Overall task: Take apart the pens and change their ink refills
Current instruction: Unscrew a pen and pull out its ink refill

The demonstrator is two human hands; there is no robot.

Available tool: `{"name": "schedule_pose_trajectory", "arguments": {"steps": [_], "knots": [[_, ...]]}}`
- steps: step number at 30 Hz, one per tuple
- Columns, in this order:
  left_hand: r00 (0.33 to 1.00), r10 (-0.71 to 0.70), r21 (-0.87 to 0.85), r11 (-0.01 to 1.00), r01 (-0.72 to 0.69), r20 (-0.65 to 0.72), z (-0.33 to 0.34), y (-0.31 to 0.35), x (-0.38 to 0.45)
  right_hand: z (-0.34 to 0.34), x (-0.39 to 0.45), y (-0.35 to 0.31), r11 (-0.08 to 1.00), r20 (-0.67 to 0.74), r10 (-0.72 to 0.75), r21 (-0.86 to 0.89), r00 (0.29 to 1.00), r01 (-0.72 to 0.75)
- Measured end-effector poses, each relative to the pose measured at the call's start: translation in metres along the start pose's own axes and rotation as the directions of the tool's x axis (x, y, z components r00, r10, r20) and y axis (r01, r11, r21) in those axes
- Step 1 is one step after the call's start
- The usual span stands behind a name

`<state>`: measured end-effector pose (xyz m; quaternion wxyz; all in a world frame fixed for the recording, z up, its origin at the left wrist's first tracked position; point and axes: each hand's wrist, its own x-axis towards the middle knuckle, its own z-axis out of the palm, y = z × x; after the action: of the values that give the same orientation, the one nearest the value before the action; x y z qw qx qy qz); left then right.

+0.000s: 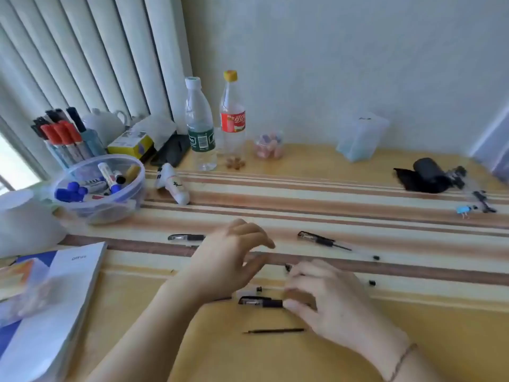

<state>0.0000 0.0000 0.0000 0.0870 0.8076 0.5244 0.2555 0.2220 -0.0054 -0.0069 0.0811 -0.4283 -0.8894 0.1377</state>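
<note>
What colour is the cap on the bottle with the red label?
Yellow. The cap tops the red-labelled bottle, seen in the head view.

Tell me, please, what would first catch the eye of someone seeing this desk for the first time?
Most likely the two hands at the centre front: the left hand hovers with curled fingers, while the right hand touches a black pen lying on the striped table. A loose refill lies just in front. Next, the two bottles at the wall and the clear bowl of markers at the left.
</note>
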Motion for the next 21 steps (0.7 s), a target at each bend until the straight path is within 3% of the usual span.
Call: {"name": "schedule_pose_trajectory", "arguments": {"steps": [3, 12, 17, 21], "knots": [[0.993, 0.115, 0.101, 0.988, -0.113, -0.012, 0.017, 0.005, -0.015, 0.014, -0.009, 0.000, 0.998, -0.063, 0.006, -0.059, 0.998, -0.010], [0.981, 0.192, 0.075, 0.979, -0.191, -0.007, 0.032, 0.010, -0.033, 0.030, -0.008, -0.001, 0.982, -0.238, -0.037, -0.186, 0.970, -0.009], [0.984, 0.176, 0.107, 0.978, -0.176, 0.017, 0.040, 0.018, -0.032, 0.027, -0.012, -0.002, 0.999, -0.420, 0.016, -0.022, 0.907, -0.028], [0.985, 0.170, 0.099, 0.980, -0.173, 0.038, 0.043, 0.022, -0.029, 0.028, -0.012, -0.001, 0.996, -0.372, 0.007, 0.085, 0.928, 0.026]]}}
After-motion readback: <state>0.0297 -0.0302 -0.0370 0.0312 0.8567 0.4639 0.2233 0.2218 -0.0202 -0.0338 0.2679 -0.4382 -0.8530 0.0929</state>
